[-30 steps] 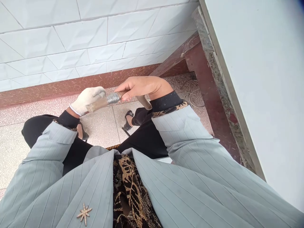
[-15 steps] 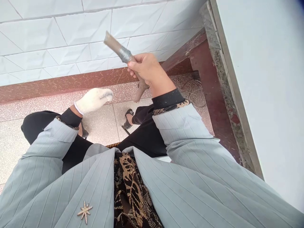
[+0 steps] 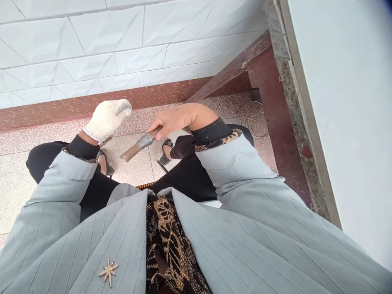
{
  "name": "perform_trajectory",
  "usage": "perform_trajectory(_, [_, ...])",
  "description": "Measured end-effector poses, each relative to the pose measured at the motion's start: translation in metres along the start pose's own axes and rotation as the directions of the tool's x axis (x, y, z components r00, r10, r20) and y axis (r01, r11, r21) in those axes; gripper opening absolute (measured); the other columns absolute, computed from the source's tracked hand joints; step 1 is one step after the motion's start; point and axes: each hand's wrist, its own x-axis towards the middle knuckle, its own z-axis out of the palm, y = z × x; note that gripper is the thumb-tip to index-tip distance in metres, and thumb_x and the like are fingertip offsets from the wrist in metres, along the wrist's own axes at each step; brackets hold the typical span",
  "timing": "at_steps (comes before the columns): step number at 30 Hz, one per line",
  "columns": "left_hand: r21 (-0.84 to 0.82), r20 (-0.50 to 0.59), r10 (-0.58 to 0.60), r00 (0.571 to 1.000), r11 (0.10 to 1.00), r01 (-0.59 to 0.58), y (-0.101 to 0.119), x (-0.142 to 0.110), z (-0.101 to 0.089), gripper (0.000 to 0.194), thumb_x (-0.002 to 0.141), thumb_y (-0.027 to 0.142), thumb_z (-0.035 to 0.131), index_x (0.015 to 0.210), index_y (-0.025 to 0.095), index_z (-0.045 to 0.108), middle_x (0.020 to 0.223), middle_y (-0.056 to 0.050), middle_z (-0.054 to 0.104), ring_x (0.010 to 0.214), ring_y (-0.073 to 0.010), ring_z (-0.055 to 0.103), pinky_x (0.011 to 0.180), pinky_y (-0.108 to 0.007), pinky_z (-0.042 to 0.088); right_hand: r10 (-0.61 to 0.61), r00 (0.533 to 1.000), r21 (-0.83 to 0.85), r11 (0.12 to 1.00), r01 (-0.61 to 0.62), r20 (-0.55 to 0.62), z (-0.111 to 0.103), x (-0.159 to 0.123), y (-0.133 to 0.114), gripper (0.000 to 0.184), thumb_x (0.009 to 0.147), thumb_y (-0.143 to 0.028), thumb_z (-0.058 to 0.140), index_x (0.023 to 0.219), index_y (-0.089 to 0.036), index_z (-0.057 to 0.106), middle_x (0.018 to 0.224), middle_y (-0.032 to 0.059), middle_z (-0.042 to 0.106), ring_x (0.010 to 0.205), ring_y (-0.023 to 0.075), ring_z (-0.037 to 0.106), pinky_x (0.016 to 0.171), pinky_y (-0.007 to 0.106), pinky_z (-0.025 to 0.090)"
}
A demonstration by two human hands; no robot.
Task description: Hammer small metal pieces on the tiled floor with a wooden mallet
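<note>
tiled home entryway — white wall tiles [image 3: 92,41], terrazzo floor [image 3: 18,179]

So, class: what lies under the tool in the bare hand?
Below the tool held by the right hand lie speckled floor tiles and a sandalled foot. The hand covers the tool's far end.

Brown stick-like tool [image 3: 138,145] with grey wire-wrapped band, tilted down-left, one end gripped, held above speckled floor

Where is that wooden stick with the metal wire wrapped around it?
The wire-wrapped stick is mid-frame in the bare right hand, angled down-left over the floor, right of the gloved left hand.
</note>
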Motion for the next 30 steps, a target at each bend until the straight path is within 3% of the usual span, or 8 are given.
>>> perform_trajectory(3, [-0.058, 0.045, -0.058, 0.997, 0.996, 0.061, 0.003, 0.003, 0.004, 0.015, 0.095, 0.02, 0.057, 0.091, 0.021, 0.071, 0.092, -0.006, 0.075, 0.093, -0.0232, 0.07, 0.09, -0.038, 0.053, -0.203, 0.936, 0.19, 0.946, 0.263, -0.286, -0.004, -0.014, 0.008, 0.033, 0.094, -0.043, 0.082, 0.107, -0.014, 0.073, 0.082, 0.0001, 0.063, 0.072, 0.0105, 0.051, 0.071, 0.023, 0.043])
perform_trajectory(7, [-0.13, 0.106, -0.014, 0.994, 0.991, 0.027, 0.012, 0.001, 0.013, 0.022, 0.099, 0.028, 0.053, 0.096, 0.018, 0.073, 0.095, -0.005, 0.076, 0.094, -0.0213, 0.069, 0.095, -0.038, 0.054, -0.084, 0.616, 0.315, 0.801, 0.51, -0.783, -0.008, -0.018, 0.018, 0.048, 0.088, -0.063, 0.083, 0.09, -0.02, 0.061, 0.087, 0.0041, 0.063, 0.071, 0.0125, 0.046, 0.066, 0.026, 0.045])
perform_trajectory(9, [-0.147, 0.134, 0.029, 0.991, 0.989, -0.009, 0.015, -0.001, 0.016, 0.026, 0.099, 0.031, 0.053, 0.099, 0.018, 0.075, 0.096, -0.005, 0.077, 0.095, -0.0211, 0.07, 0.096, -0.037, 0.054, 0.06, 0.539, 0.344, 0.828, 0.444, -0.84, -0.009, -0.014, 0.018, 0.046, 0.092, -0.06, 0.081, 0.085, -0.022, 0.056, 0.085, 0.0045, 0.063, 0.071, 0.0133, 0.045, 0.065, 0.026, 0.045])
perform_trajectory(15, [-0.053, 0.174, 0.066, 0.983, 0.997, -0.058, 0.018, -0.004, 0.018, 0.031, 0.1, 0.032, 0.052, 0.104, 0.018, 0.079, 0.097, -0.006, 0.078, 0.096, -0.0226, 0.072, 0.094, -0.037, 0.053, 0.333, 0.466, 0.348, 0.936, -0.058, -0.82, -0.011, -0.005, 0.008, 0.013, 0.1, -0.017, 0.062, 0.087, -0.018, 0.058, 0.081, 0.0035, 0.061, 0.074, 0.0128, 0.051, 0.074, 0.029, 0.041])
perform_trajectory(18, [0.011, 0.206, 0.083, 0.975, 0.996, -0.087, 0.02, -0.004, 0.019, 0.031, 0.1, 0.031, 0.051, 0.101, 0.018, 0.079, 0.094, -0.006, 0.077, 0.092, -0.022, 0.072, 0.089, -0.036, 0.052, 0.315, 0.529, 0.134, 0.926, -0.352, -0.788, -0.01, -0.001, 0.008, 0.006, 0.098, -0.019, 0.068, 0.094, -0.016, 0.069, 0.09, 0.0077, 0.068, 0.089, 0.0199, 0.061, 0.082, 0.033, 0.041])
perform_trajectory(21, [0.07, 0.228, 0.076, 0.971, 0.993, -0.094, 0.02, -0.005, 0.019, 0.029, 0.099, 0.031, 0.052, 0.096, 0.019, 0.078, 0.087, -0.005, 0.074, 0.086, -0.0213, 0.07, 0.083, -0.034, 0.049, 0.339, 0.681, -0.13, 0.833, -0.538, -0.649, -0.008, 0.008, 0.008, 0.013, 0.1, -0.023, 0.069, 0.105, -0.014, 0.077, 0.106, 0.0126, 0.073, 0.104, 0.0263, 0.066, 0.085, 0.035, 0.041])
perform_trajectory(25, [0.079, 0.222, 0.064, 0.973, 0.993, -0.083, 0.016, -0.005, 0.018, 0.028, 0.099, 0.031, 0.053, 0.093, 0.019, 0.077, 0.083, -0.005, 0.072, 0.086, -0.0214, 0.069, 0.082, -0.034, 0.047, 0.355, 0.867, -0.324, 0.822, -0.468, -0.35, -0.001, 0.016, 0.002, 0.015, 0.101, -0.02, 0.069, 0.107, -0.013, 0.081, 0.1, 0.0097, 0.074, 0.089, 0.0204, 0.063, 0.078, 0.033, 0.036])
perform_trajectory(30, [0.004, 0.21, 0.02, 0.977, 1.0, -0.022, 0.01, -0.003, 0.016, 0.022, 0.095, 0.032, 0.058, 0.091, 0.021, 0.077, 0.087, -0.006, 0.073, 0.09, -0.0239, 0.069, 0.086, -0.037, 0.048, 0.271, 0.952, -0.253, 0.92, -0.3, -0.143, 0.004, 0.014, -0.005, 0.009, 0.099, -0.011, 0.07, 0.101, -0.011, 0.079, 0.073, 0.0, 0.063, 0.07, 0.0121, 0.049, 0.072, 0.03, 0.031])
